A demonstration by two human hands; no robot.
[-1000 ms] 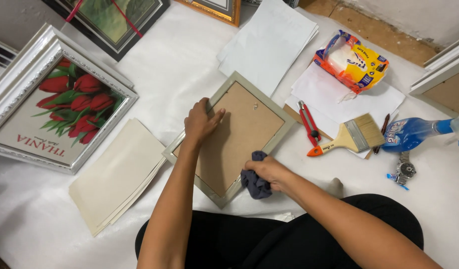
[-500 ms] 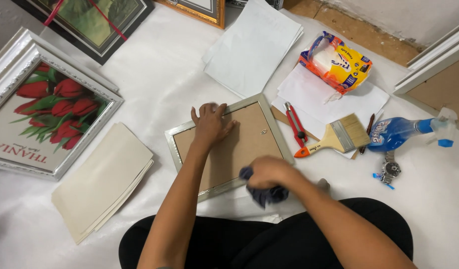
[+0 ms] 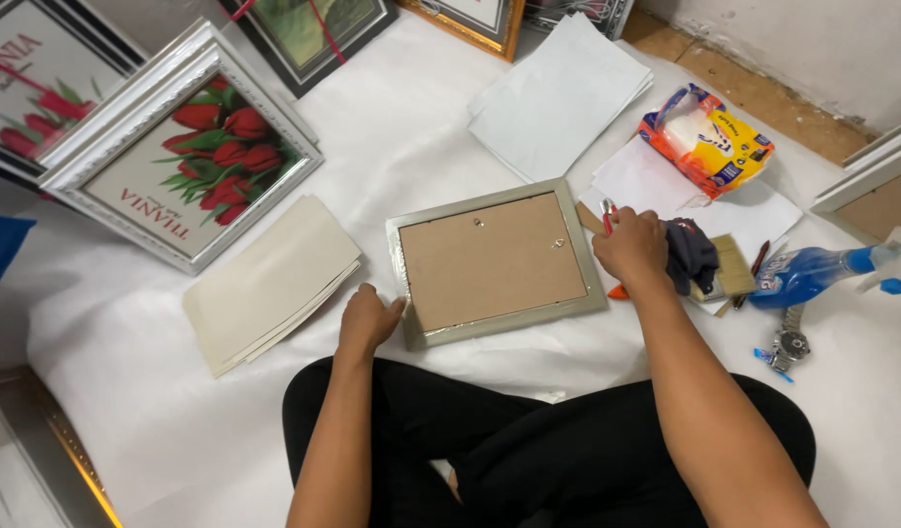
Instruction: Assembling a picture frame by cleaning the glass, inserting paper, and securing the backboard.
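Observation:
A silver picture frame (image 3: pixel 407 238) lies face down on the white sheet in front of me, its brown backing board (image 3: pixel 490 259) facing up. My left hand (image 3: pixel 368 320) has curled fingers on the frame's near left corner. My right hand (image 3: pixel 631 249) is just past the frame's right edge, closed over red-handled pliers (image 3: pixel 607 207) whose tip shows at my fingertips. A dark cloth (image 3: pixel 691 256) lies bunched against the far side of that hand, on top of a paintbrush (image 3: pixel 734 274).
A stack of cream boards (image 3: pixel 270 282) lies left of the frame. Framed tulip prints (image 3: pixel 181 156) stand at the far left. Beyond the frame are white sheets (image 3: pixel 558 98) and an orange tissue pack (image 3: pixel 705 137). A blue spray bottle (image 3: pixel 812 274) and a wristwatch (image 3: pixel 789 344) lie at the right.
The frame has turned to lie wide across me. My left hand slid from its backing to the near left corner. My right hand left the near edge and moved right onto the pliers.

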